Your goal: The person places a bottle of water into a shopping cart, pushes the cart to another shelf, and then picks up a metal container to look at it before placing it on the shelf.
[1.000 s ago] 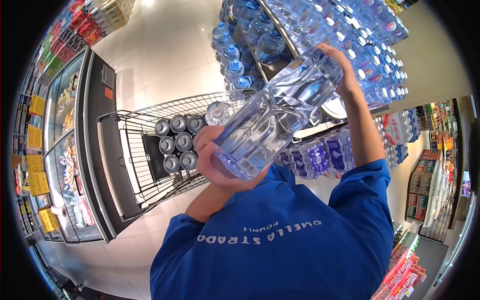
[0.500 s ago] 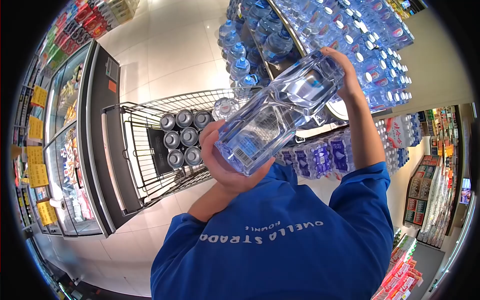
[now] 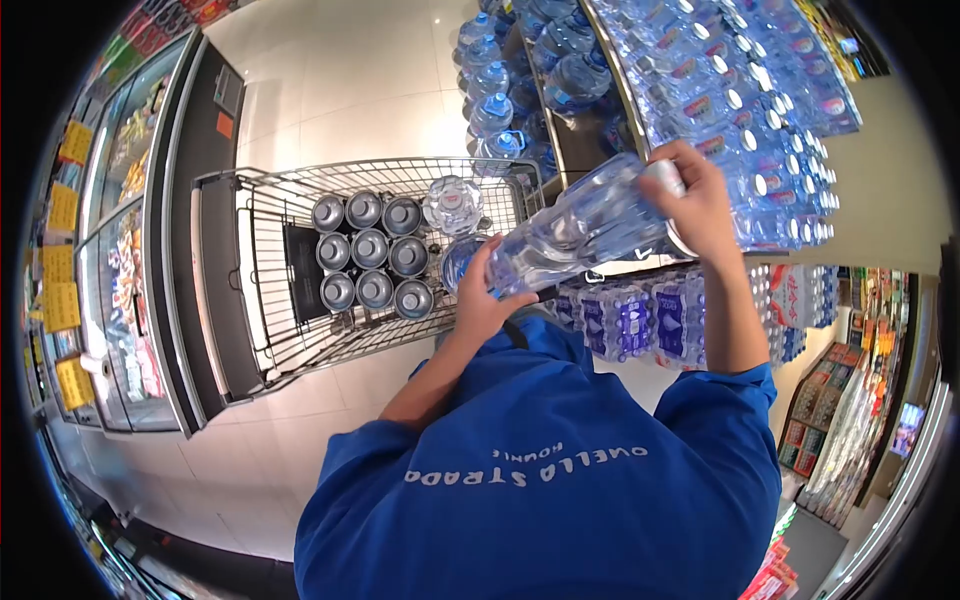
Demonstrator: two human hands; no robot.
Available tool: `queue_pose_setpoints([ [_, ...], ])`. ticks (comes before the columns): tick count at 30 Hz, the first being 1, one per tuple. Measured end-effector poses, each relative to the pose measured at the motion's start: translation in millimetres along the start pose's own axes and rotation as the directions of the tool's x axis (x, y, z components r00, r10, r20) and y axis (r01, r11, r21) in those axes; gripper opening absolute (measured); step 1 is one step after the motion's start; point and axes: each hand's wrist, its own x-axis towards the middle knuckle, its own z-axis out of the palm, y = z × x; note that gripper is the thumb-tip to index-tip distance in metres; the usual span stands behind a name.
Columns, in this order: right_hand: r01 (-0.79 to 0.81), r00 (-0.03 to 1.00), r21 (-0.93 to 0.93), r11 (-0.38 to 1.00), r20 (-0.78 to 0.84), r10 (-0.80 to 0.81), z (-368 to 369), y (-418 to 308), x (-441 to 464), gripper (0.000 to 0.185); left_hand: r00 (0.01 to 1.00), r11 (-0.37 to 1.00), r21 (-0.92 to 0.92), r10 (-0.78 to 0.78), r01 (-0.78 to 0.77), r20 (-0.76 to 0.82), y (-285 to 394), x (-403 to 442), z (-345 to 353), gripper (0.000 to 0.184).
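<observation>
A big clear plastic water bottle (image 3: 570,232) is held at a slant in front of my chest. My left hand (image 3: 485,298) is closed round its lower end, by the cart's near side. My right hand (image 3: 695,200) grips the other end at the white cap (image 3: 664,180). Below and to the left is a wire shopping cart (image 3: 285,370). In it stand several silver-topped cans (image 3: 370,250) in rows. Next to them are a clear water bottle (image 3: 453,203) seen from above and a second clear bottle (image 3: 460,262), partly hidden by my left hand.
Packs of small water bottles (image 3: 700,90) are stacked at the upper right, with big blue water jugs (image 3: 490,115) beside them. Purple-labelled bottle packs (image 3: 620,320) lie nearer me. A glass-door fridge (image 3: 125,260) stands left of the cart, on a tiled floor (image 3: 340,90).
The bottle has moved lower and farther from the camera. My right hand has shifted from the bottle's end to its cap. More of the cart's contents now shows.
</observation>
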Motion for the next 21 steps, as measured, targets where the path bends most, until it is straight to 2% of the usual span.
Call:
queue_pose_setpoints([
  [1,0.061,0.997,-0.110,0.992,0.051,-0.055,14,1,0,0.028,0.999,0.997,0.058,-0.042,0.042,-0.013,-12,4,2,0.062],
  [4,0.213,0.968,-0.384,0.898,0.205,-0.142,52,31,15,0.039,0.995,0.855,0.518,0.079,-0.039,-0.056,-79,12,-4,0.051],
  [5,0.274,0.956,-0.391,0.879,0.214,-0.203,64,49,20,0.042,0.999,0.816,0.578,0.010,0.020,-0.050,-91,12,-10,0.047],
  [6,0.326,0.939,-0.390,0.861,0.238,-0.247,75,73,27,0.041,0.998,0.700,0.714,0.015,0.027,-0.053,-99,12,-13,0.051],
  [8,0.295,0.941,-0.467,0.834,0.295,-0.168,93,107,46,0.042,0.998,0.407,0.912,0.006,0.054,-0.062,-110,2,-13,0.061],
  [11,0.268,0.921,-0.467,0.843,0.381,-0.081,119,170,81,0.047,0.948,0.326,0.915,-0.281,0.240,-0.148,-136,-13,-13,0.071],
  [15,0.295,0.860,-0.554,0.779,0.509,0.036,164,239,129,0.051,0.949,0.259,0.940,-0.279,0.223,-0.149,-134,-16,-6,0.089],
  [18,0.324,0.823,-0.545,0.774,0.565,0.053,200,291,158,0.052,0.884,0.150,0.931,-0.394,0.333,-0.252,-124,-8,9,0.090],
  [21,0.329,0.790,-0.567,0.755,0.604,0.110,225,330,177,0.056,0.870,0.119,0.917,-0.380,0.382,-0.313,-128,-9,19,0.091],
])
